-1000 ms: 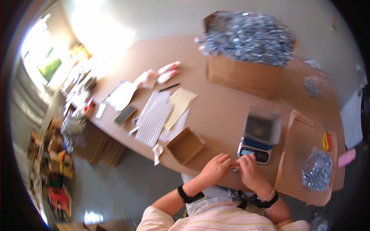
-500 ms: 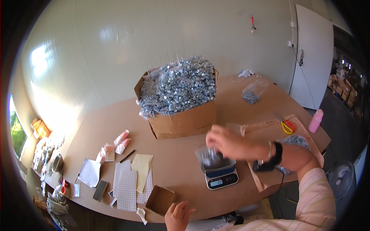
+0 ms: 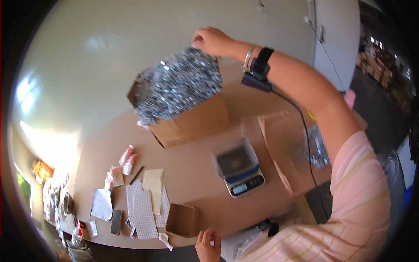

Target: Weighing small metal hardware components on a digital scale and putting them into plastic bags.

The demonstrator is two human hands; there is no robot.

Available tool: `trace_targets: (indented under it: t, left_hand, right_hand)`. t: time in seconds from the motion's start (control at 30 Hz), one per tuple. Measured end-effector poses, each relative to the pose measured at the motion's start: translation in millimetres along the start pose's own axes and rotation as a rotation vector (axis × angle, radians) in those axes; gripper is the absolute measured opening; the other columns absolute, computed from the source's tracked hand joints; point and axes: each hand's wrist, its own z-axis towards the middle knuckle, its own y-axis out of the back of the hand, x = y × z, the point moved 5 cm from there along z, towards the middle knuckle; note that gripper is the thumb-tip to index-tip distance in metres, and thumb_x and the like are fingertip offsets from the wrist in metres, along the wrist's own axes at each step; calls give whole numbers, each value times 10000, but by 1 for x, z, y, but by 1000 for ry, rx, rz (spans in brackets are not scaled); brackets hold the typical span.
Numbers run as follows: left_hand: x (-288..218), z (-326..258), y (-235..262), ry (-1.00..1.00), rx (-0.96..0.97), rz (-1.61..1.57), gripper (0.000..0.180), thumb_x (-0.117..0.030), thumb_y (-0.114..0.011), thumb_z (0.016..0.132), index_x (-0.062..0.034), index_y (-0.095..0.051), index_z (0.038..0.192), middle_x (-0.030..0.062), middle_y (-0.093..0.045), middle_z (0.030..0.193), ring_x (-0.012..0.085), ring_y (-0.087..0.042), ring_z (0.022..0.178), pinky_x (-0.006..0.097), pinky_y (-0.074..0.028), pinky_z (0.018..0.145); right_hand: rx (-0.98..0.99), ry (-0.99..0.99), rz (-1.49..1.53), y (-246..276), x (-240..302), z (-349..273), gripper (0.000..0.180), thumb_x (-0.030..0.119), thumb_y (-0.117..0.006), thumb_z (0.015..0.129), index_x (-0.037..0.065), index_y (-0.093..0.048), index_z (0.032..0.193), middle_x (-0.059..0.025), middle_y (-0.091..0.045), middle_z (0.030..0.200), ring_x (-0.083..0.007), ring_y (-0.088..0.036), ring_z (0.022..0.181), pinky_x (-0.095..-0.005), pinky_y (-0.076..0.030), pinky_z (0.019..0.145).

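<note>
My right hand (image 3: 211, 41) is stretched out over the top far edge of a heap of small clear bags of metal fasteners (image 3: 179, 83). Its fingers are curled down against the heap; what they grip is blurred. The heap rises out of an open cardboard box (image 3: 190, 126). On the table, a digital scale (image 3: 245, 187) carries a dark, bare weighing tray (image 3: 235, 161). My left hand (image 3: 208, 245) hangs at the near table edge by a small open cardboard box (image 3: 181, 220), fingers loosely bent and apart, holding nothing I can see.
Printed sheets (image 3: 144, 209), a pen (image 3: 136, 175), a phone (image 3: 116, 222) and red-and-white packets (image 3: 126, 161) lie at left. Brown paper (image 3: 279, 153) with bagged fasteners (image 3: 318, 148) lies at right. A cable (image 3: 307, 139) trails from my right wrist.
My right hand has gone from the scale up to the heap's far edge. The clear bag of fasteners has left the weighing tray. The view has shifted.
</note>
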Motion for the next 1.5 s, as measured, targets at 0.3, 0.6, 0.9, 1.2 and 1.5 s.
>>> trace_targets:
  t: [0.3,0.6,0.9,1.2,1.5]
  left_hand:
    - [-51,63,-67,-279,500,109,292,-73,-719,828,-40,-640,1107,131,-652,872,285,-661,762,360,-532,641]
    - [-28,97,-119,-174,398,475,348,-159,-697,863,0,-614,1161,197,-623,1031,370,-616,975,437,-507,843]
    - [-59,84,-186,-417,284,659,693,-320,-761,796,-21,-525,1375,122,-515,995,300,-528,945,394,-463,749]
    - [-71,94,-176,-428,339,599,650,-326,-780,778,-2,-555,1296,109,-515,1125,285,-492,1054,395,-415,871]
    - [42,124,-128,539,-100,-593,709,-585,-549,961,34,-484,1301,81,-543,1044,186,-532,968,371,-441,877]
  right_hand:
    - [1048,-399,13,103,12,-306,270,285,-665,930,37,-620,1026,-115,-661,978,-247,-643,902,-371,-501,768]
    - [590,-733,370,64,87,-487,308,188,-692,900,21,-598,1142,-155,-597,1078,-325,-583,1047,-402,-470,919]
    - [360,-553,248,-20,127,-476,383,109,-677,881,50,-549,1237,-132,-553,1158,-355,-550,1069,-431,-457,920]
    - [404,-746,356,-59,96,-492,626,80,-591,879,-50,-326,1431,-270,-495,1330,-436,-508,1221,-474,-436,1012]
    - [444,-1062,946,-114,114,-463,776,53,-552,827,-93,-188,1496,-373,-456,1361,-407,-510,1272,-405,-423,1048]
